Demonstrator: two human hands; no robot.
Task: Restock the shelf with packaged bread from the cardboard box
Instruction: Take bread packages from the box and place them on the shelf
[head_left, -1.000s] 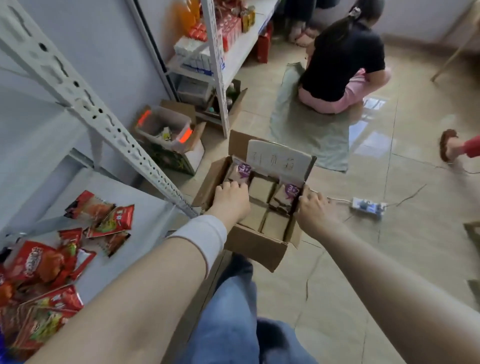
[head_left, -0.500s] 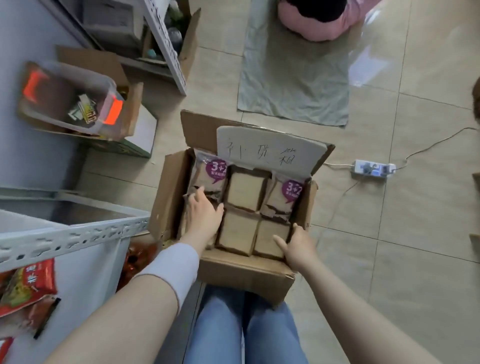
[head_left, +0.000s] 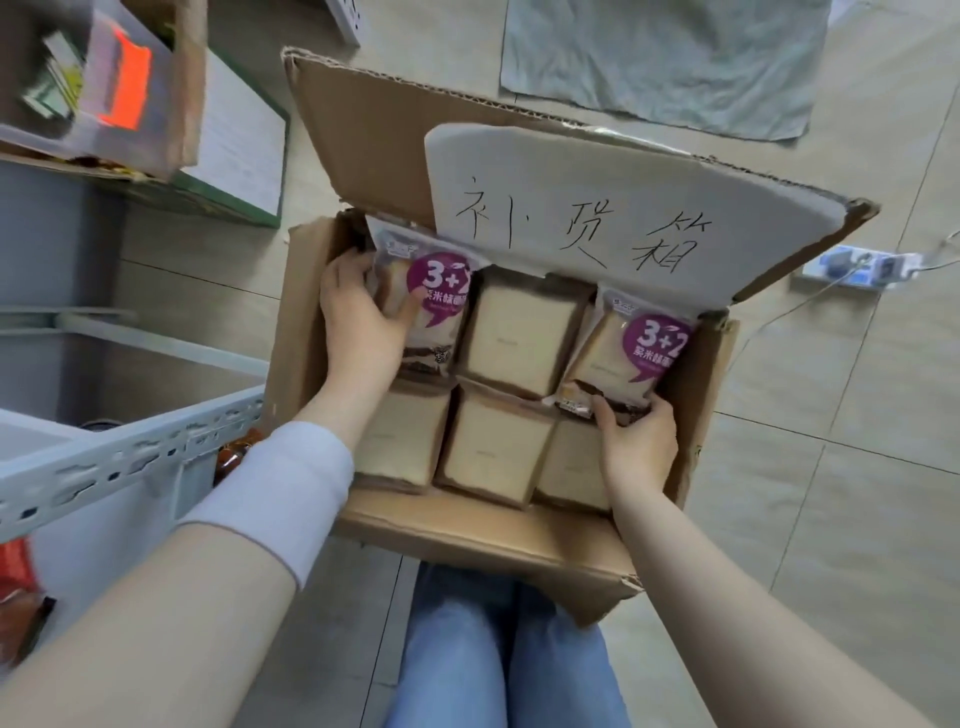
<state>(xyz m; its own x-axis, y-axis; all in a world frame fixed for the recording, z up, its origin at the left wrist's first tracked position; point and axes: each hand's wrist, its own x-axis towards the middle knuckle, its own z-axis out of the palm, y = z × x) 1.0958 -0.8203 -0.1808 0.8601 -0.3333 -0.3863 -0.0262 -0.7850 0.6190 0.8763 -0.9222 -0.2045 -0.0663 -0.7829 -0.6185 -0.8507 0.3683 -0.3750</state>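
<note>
An open cardboard box (head_left: 467, 540) rests on my lap, filled with several packs of sliced bread. My left hand (head_left: 358, 317) grips the back-left bread pack (head_left: 441, 291), which has a purple label, thumb on its front and fingers behind its left edge. My right hand (head_left: 641, 441) pinches the bottom edge of the back-right bread pack (head_left: 628, 353), also purple-labelled. Plain-faced packs (head_left: 519, 332) fill the middle and the front row. The grey metal shelf (head_left: 119, 457) stands at my left.
A white sheet with handwritten characters (head_left: 576, 208) is stuck to the box's raised back flap. Red snack packets (head_left: 15, 597) lie on the shelf at lower left. Another carton with a plastic tub (head_left: 104, 88) sits on the floor behind. A power strip (head_left: 857, 267) and grey mat (head_left: 665, 57) lie beyond.
The view has tipped down and closed in on the box. My left hand moved onto the back-left pack and took hold; my right hand shifted from the front edge to the back-right pack.
</note>
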